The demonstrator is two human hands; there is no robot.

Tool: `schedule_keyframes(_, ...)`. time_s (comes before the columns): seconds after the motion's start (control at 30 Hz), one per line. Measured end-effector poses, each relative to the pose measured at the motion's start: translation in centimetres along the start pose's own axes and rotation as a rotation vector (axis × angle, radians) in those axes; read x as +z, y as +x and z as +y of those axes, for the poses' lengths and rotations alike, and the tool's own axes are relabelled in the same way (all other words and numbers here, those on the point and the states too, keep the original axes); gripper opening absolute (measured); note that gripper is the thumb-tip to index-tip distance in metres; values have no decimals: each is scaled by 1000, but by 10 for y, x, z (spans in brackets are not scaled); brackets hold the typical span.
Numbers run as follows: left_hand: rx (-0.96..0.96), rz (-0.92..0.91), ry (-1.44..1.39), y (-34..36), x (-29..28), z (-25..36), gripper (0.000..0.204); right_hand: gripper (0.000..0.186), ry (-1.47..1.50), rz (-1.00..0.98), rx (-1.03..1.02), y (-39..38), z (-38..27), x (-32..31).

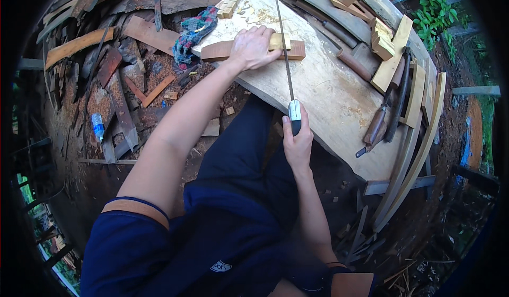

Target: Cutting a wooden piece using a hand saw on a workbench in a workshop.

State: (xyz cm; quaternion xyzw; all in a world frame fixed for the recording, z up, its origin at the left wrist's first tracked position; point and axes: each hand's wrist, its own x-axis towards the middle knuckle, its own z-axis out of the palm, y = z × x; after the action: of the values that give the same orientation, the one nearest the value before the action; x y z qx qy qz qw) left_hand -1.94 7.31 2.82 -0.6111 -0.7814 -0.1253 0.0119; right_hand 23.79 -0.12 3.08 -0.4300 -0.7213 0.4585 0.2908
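Note:
My right hand (298,142) is closed round the dark and silvery handle of a handsaw (284,48). Its long thin blade points away from me and crosses the right part of a pale wooden block (277,41). That block lies on a reddish-brown wooden board (214,51), which rests on a thick wooden slab (328,106). My left hand (253,48) grips the block and presses it onto the board, fingers over the far side and thumb toward the blade. Whether the saw teeth have entered the wood is too fine to tell.
A notched wood piece (231,0) and a plaid cloth (193,34) lie at the slab's far left. On the right are wooden-handled tools (375,125), another notched block (382,38) and curved strips (424,148). Scrap wood (124,111) and a plastic bottle (97,127) litter the left ground.

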Motion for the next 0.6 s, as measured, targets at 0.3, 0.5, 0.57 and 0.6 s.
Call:
schedule_keyframes(0.3, 48, -162, 22, 22, -8, -12, 67, 49, -5, 38, -72, 31, 0, 2)
schedule_keyframes(0.5, -24, -75, 48, 21, 3, -16, 59, 47, -48, -7, 4, 40, 1, 1)
schedule_keyframes(0.57, -39, -141, 51, 20, -2, -6, 60, 47, -5, 31, -69, 28, 9, 5)
schedule_keyframes(0.6, -20, -120, 50, 17, -2, -3, 60, 47, -19, 54, -74, 22, 4, 6)
